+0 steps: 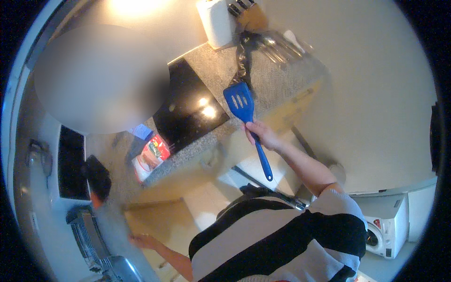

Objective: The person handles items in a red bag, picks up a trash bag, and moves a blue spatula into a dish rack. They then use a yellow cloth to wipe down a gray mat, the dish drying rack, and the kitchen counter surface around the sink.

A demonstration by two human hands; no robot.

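Observation:
In my right hand (pixel 260 134) is a blue slotted spatula (pixel 241 102), gripped around its handle. Its head points up and away from me, above the granite-look countertop (pixel 197 70), and the handle's end with its hanging hole points back toward my body. Low on the left, my left hand (pixel 141 241) is near the counter's front edge and a wooden cabinet front (pixel 160 216). It is small and blurred, so its grip is unclear. A black glass cooktop (pixel 186 109) lies left of the spatula. Beside it is a red and white food packet (pixel 152 157).
At the back stand a paper towel roll (pixel 215 24), a knife block (pixel 252 17) and several utensils (pixel 278 46). Leftward are a blue packet (pixel 142 132), a microwave (pixel 72 162), a dish rack (pixel 86 232) and a metal sink (pixel 123 269). A grey blur hides the upper left.

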